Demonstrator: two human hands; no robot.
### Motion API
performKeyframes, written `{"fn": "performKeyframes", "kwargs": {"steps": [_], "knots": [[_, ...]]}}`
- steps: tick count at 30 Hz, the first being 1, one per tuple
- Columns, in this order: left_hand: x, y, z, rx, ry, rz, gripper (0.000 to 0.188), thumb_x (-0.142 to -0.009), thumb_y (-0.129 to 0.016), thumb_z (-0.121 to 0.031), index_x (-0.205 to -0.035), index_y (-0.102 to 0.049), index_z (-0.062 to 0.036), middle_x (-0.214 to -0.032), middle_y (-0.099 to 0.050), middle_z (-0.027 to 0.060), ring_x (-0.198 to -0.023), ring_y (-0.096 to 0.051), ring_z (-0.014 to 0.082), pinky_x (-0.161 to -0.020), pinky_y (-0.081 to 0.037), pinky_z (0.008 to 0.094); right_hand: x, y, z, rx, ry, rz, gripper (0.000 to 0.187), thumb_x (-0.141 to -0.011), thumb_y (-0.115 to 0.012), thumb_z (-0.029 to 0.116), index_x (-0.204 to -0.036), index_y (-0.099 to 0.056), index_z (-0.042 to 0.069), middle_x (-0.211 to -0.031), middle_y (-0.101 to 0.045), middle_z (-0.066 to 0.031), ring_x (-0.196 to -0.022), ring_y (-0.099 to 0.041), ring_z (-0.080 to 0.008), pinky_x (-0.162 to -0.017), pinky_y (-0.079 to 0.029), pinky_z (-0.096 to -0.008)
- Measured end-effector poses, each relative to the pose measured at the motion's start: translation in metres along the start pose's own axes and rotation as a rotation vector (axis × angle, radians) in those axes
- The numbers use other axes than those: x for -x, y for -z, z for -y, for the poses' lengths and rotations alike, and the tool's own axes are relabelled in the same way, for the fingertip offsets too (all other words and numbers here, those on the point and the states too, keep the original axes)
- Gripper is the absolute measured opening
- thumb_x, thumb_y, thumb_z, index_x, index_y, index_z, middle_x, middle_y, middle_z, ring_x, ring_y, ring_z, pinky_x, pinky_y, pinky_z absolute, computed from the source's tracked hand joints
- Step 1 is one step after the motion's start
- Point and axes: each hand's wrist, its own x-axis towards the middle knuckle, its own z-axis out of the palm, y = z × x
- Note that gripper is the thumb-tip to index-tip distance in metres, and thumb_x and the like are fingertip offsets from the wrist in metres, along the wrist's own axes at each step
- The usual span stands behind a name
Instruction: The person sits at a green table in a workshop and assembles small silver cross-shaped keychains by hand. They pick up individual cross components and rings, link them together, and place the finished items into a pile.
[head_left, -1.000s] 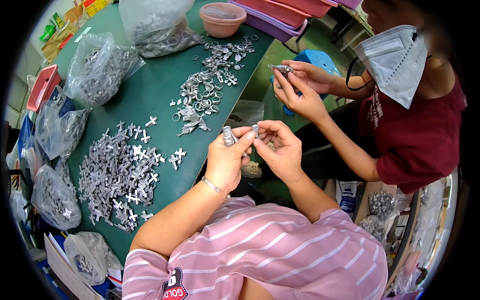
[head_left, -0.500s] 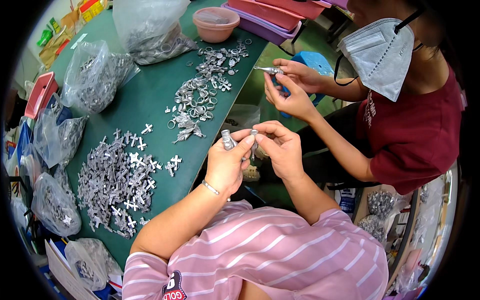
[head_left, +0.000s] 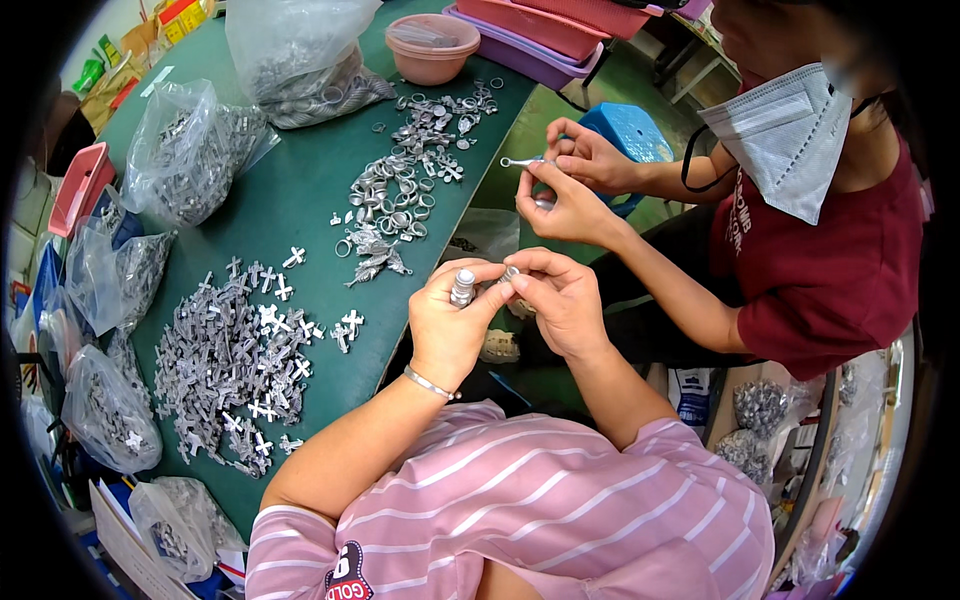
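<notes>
My left hand (head_left: pixel 440 330) is closed around a ridged, silver, cylinder-shaped metal piece (head_left: pixel 462 288) that stands up beside its index finger. Between the left thumb and fingertips and those of my right hand (head_left: pixel 568 312) sits a small silver ringed piece (head_left: pixel 509 274), pinched from both sides. Its lower part is hidden by the fingers. Both hands are just off the table edge, over my lap. Silver rings (head_left: pixel 395 200) and leaf-like silver pieces (head_left: pixel 375 256) lie on the green table (head_left: pixel 310 190) to the left of my hands, with a heap of silver crosses (head_left: pixel 230 365) farther left.
A masked co-worker's hands (head_left: pixel 570 195) hold a silver piece with a loop end, close on the right. Bags of metal parts (head_left: pixel 190 150) line the table's left. A pink bowl (head_left: pixel 432 50) and stacked bins (head_left: pixel 540 30) stand at the back; a blue stool (head_left: pixel 628 135) is beyond.
My left hand has turned slightly, tilting the ridged cylinder's end toward view. The small ringed piece has tilted between my fingertips. The co-worker's hands shifted and their silver piece turned.
</notes>
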Motion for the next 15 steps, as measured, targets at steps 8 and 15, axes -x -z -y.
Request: {"fn": "performKeyframes", "kwargs": {"steps": [8, 15], "knots": [[-0.004, 0.007, -0.019, -0.126, 0.230, 0.155, 0.015, -0.077, -0.067, -0.007, -0.091, -0.065, 0.0013, -0.069, -0.059, -0.0014, -0.056, -0.047, 0.0028, -0.047, -0.035, 0.0174, 0.004, 0.006, -0.004, -0.063, -0.044, -0.026, 0.018, -0.083, -0.055, 0.001, -0.100, -0.058, -0.004, -0.086, -0.060, -0.0077, -0.074, -0.058, -0.0126, -0.067, -0.048, -0.0231], [-0.004, 0.012, -0.012, -0.133, 0.222, 0.218, 0.015, -0.076, -0.068, -0.007, -0.087, -0.066, 0.0023, -0.075, -0.066, 0.0037, -0.063, -0.054, 0.0051, -0.058, -0.045, 0.0206, 0.005, 0.007, -0.003, -0.027, -0.046, -0.003, 0.020, -0.083, -0.055, 0.000, -0.102, -0.058, -0.004, -0.083, -0.058, -0.0065, -0.070, -0.055, -0.0108, -0.065, -0.046, -0.0219]]}}
